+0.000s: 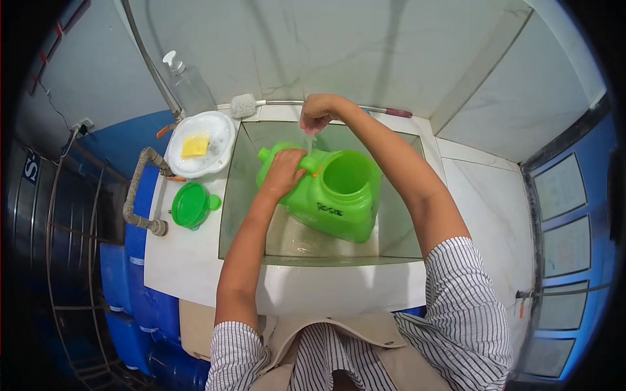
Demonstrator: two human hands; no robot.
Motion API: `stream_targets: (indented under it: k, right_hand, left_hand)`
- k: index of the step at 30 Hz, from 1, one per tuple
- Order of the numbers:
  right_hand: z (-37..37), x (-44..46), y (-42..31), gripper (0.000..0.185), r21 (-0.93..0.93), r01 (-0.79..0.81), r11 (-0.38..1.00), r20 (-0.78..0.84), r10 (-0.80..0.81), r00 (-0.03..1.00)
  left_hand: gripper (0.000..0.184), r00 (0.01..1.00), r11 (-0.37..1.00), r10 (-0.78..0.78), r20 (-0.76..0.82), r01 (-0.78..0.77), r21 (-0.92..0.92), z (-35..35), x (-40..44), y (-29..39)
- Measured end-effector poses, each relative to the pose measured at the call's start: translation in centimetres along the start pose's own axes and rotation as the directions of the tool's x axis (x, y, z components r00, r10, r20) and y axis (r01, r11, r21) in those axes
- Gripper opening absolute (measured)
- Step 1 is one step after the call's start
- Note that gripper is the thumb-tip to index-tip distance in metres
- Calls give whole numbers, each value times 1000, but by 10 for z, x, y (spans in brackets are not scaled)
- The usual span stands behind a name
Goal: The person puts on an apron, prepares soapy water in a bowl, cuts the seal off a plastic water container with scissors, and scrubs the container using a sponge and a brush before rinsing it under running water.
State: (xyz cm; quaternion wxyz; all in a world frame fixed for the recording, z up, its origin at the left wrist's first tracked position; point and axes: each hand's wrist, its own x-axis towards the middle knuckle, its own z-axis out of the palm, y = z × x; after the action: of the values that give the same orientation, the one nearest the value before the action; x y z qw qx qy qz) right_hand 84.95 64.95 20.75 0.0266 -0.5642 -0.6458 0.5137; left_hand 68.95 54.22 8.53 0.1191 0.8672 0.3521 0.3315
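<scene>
A bright green plastic jug (345,218) with a wide round mouth and "ROSIE" written on it lies tilted inside a glass tank (398,241). My left hand (283,173) is closed around the jug's handle, near the small spout at its far left. Above the jug, at the tank's back edge, is my right hand (318,114) with its fingers curled together. Something clear, like a thin stream of water, hangs below those fingers toward the jug. Whatever the right hand holds, if anything, is hidden. Shallow water shows on the tank floor.
Left of the tank, a white basin (222,159) holds suds and a yellow sponge (195,146). Nearby are a green lid (190,205), a pump bottle (190,88) and a bent pipe (134,186). A long-handled brush (244,105) lies along the back wall.
</scene>
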Motion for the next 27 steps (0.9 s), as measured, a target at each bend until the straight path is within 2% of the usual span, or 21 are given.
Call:
stream_targets:
  k: [3,5,6,8,9,11,12,14,15,17,18,20,21,23,24,26,27]
  right_hand:
    - [0,5,6,15,39,-17,999,-7,17,1000]
    - [-1,2,6,15,42,44,998,-46,-42,998]
    - [-1,1,6,15,50,43,998,-53,-40,998]
    - [0,-2,3,15,-8,39,999,-98,-40,994]
    - [-1,-2,3,15,-4,42,999,-98,-43,994]
    - [3,3,1,15,-44,18,999,-84,-22,996]
    - [5,4,1,15,-41,21,999,-81,-25,996]
    - [2,3,4,13,112,38,993,-18,-36,999]
    - [0,7,7,13,114,38,993,-21,-36,999]
    - [0,20,9,12,409,-18,912,107,-29,994]
    - [2,20,6,12,408,-15,913,113,-35,993]
    - [4,13,0,13,525,-55,849,80,15,997]
    - [5,12,1,13,522,-52,851,78,14,997]
    - [6,13,3,13,498,-39,866,73,3,997]
    - [8,9,1,13,495,-36,868,73,0,997]
    - [7,-4,-5,13,419,-50,906,88,14,996]
    - [6,-5,-5,13,418,-49,907,87,14,996]
  left_hand:
    - [40,997,993,-65,42,61,100,-13,-23,-12]
    - [37,973,967,-197,122,172,188,-19,-38,-16]
    - [37,974,969,-188,129,162,188,-19,-47,-14]
    - [42,863,867,-495,102,482,127,-15,-64,-13]
    - [42,863,867,-494,104,481,132,-12,-69,-15]
    - [47,744,732,-668,11,655,187,-6,-81,-22]
    - [47,742,730,-670,11,656,192,-6,-85,-24]
    - [48,688,678,-722,-72,725,122,-2,-85,-30]
    - [48,691,681,-720,-71,722,122,-1,-81,-32]
    - [50,772,772,-635,10,635,-7,-5,-76,-40]
    - [50,768,768,-640,5,640,-2,-9,-71,-41]
    - [48,864,868,-496,87,497,12,-11,-49,-34]
    - [48,865,868,-495,83,496,11,-7,-37,-31]
    - [44,945,895,-314,-96,328,303,3,-14,-23]
    - [44,944,893,-314,-101,330,305,10,-8,-27]
    - [42,961,893,-127,-244,218,394,29,1,-40]
    - [42,961,893,-126,-246,218,394,28,9,-45]
